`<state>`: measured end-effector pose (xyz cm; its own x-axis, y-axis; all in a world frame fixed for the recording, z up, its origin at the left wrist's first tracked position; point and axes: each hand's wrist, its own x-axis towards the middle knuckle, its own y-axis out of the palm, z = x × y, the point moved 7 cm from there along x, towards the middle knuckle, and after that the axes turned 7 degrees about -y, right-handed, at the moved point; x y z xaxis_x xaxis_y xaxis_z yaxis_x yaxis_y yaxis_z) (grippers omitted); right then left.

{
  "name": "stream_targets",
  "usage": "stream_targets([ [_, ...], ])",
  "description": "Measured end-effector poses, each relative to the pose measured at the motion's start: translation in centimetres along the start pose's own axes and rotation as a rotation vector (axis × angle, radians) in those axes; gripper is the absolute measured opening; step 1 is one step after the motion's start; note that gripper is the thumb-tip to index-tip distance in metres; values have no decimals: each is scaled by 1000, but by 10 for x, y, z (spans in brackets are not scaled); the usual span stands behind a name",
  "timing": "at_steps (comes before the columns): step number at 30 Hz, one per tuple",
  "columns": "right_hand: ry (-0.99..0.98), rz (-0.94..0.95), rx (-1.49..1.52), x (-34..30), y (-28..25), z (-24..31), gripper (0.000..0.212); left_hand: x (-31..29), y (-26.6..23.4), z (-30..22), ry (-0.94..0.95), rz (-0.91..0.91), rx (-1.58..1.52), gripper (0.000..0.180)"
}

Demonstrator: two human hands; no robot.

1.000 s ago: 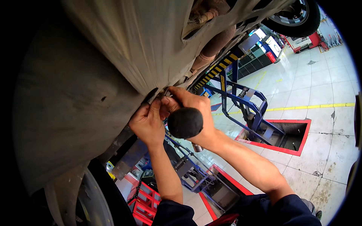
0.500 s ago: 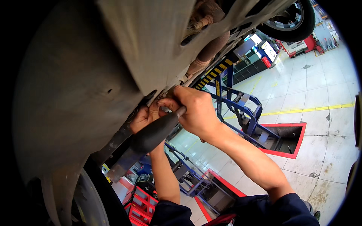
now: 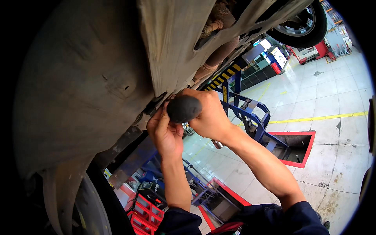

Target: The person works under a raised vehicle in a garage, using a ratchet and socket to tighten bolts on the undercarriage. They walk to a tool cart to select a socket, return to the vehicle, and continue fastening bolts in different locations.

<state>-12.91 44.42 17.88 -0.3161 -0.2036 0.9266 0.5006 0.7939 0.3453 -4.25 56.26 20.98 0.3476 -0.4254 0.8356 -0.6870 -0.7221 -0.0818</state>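
My right hand [image 3: 209, 115] is closed around a black-handled tool [image 3: 184, 109], whose rounded handle end faces me. Below that hand pokes out a silver socket-like piece [image 3: 217, 144]; whether it belongs to the same tool is hidden. Close beside it, my left hand [image 3: 166, 135] is raised against the car's underside, its fingers bent together at the edge of a grey undercover panel [image 3: 168, 51]. The black handle end covers some of those fingertips, so what they pinch does not show. Both hands work near a dark slot [image 3: 156, 100] by the panel's edge.
Overhead on the left hangs a large dark liner [image 3: 86, 90], with a wheel [image 3: 92, 207] below it. A blue scissor lift [image 3: 250, 113] stands by a red-framed floor pit [image 3: 311, 150]. Red racks [image 3: 145, 215] lie lower left; another wheel [image 3: 301, 27] hangs upper right.
The black handle has swung from pointing down-left to pointing at me. My left hand has shifted right, and more of it shows. The silver piece has come into sight below my right hand.
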Motion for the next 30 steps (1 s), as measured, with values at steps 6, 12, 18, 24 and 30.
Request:
stream_targets([
  [6, 300, -346, -152, -61, -71, -43, 23, -5, 7, 0, 3, -72, 62, 32],
  [12, 1395, 55, -48, -305, -143, -130, 50, -7, 9, 0, 73, -15, 101, 38],
  [18, 1267, -342, -115, -390, -231, -146, 37, -3, 19, 0, 39, 134, 85, 44],
  [24, 2150, 643, 347, -514, -236, -5, 33, -2, 12, 2, 68, 142, 93, 43],
  [30, 1579, -218, 349, -421, -218, -22, 35, -2, 10, 2, 64, 122, 71, 45],
])
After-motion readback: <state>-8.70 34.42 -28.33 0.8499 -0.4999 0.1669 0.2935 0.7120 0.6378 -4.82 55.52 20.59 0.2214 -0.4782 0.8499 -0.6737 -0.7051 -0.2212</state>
